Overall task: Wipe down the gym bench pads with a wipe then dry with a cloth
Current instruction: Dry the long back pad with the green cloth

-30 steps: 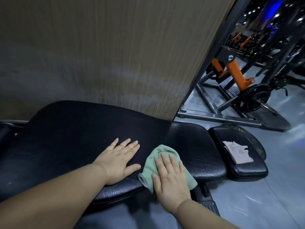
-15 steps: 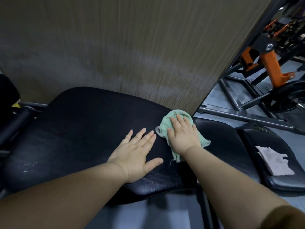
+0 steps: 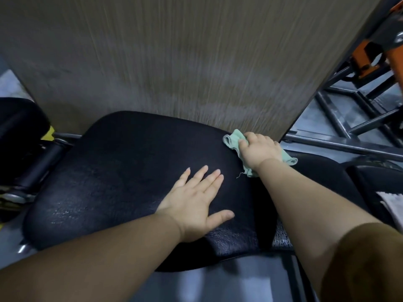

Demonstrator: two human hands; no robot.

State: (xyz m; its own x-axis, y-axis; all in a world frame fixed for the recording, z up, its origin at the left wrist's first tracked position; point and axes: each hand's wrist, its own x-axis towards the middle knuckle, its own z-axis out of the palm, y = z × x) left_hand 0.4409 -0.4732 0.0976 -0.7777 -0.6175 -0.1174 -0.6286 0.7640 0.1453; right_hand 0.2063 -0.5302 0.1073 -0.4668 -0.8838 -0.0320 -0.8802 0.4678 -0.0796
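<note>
A wide black bench pad (image 3: 122,171) fills the middle of the view. My left hand (image 3: 196,201) lies flat on it with fingers spread and straight. At the pad's far right edge, close to the wood panel, my right hand (image 3: 259,149) presses a light green cloth (image 3: 234,140) onto the pad; the fingertips are bent down over the cloth. Part of the cloth sticks out on both sides of the hand. A white wipe (image 3: 392,203) lies on a smaller black pad (image 3: 370,182) at the right edge, mostly cut off.
A tall wood-grain panel (image 3: 174,62) stands right behind the bench. Grey steel frame bars (image 3: 340,147) and an orange machine part (image 3: 362,55) are at the right. Another black pad and a metal bracket (image 3: 19,127) sit at the left. Grey floor shows below.
My right hand has slid the green cloth from the pad's near edge up to its far right edge by the panel. The left hand has stayed flat; the view has swung left.
</note>
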